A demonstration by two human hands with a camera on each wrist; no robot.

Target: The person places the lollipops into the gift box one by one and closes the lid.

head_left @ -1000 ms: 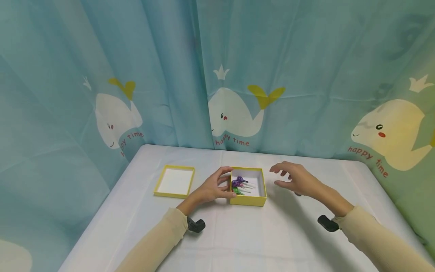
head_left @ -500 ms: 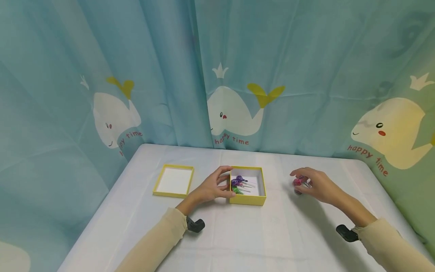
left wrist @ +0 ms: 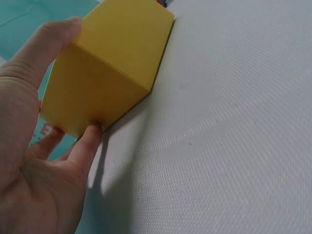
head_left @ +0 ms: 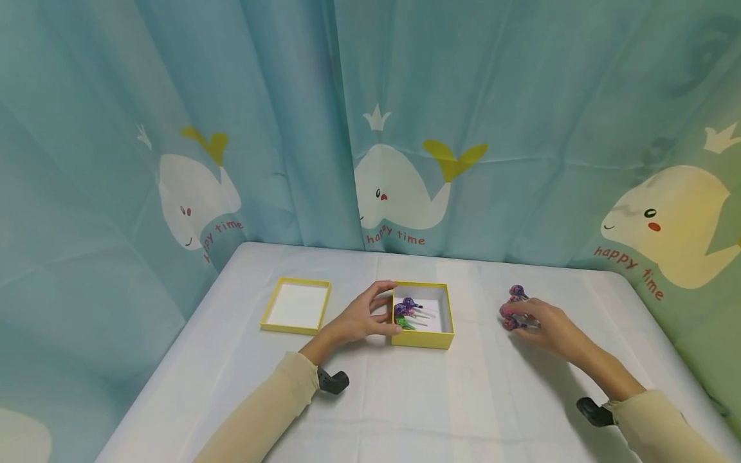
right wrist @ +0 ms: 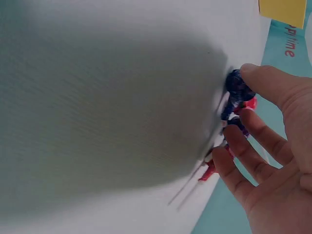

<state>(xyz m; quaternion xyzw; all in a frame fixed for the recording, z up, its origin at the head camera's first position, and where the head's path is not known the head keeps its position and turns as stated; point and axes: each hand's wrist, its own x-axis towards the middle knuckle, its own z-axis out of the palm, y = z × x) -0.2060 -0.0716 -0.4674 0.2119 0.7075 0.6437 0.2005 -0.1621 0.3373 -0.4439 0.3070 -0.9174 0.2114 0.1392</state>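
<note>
My left hand (head_left: 363,317) holds the open yellow box (head_left: 422,341) by its left side, thumb at the near corner and index finger at the far one. Inside lie several wrapped lollipops (head_left: 403,308), purple, pink and green, sticks pointing right. In the left wrist view, fingertips press the yellow box (left wrist: 107,63) low on its side. My right hand (head_left: 552,329) is over another cluster of lollipops (head_left: 517,290) on the table. In the right wrist view, its thumb is against a dark blue lollipop (right wrist: 238,85), and its spread fingers reach beside red and purple ones.
A shallow yellow-rimmed lid (head_left: 298,307) with a white inside lies left of the box. The white table (head_left: 428,405) ends at a blue curtain (head_left: 301,128) printed with whales.
My right hand has moved right and slightly nearer, from beside the box to the lollipops, now showing more of them. The left hand and box stay in place.
</note>
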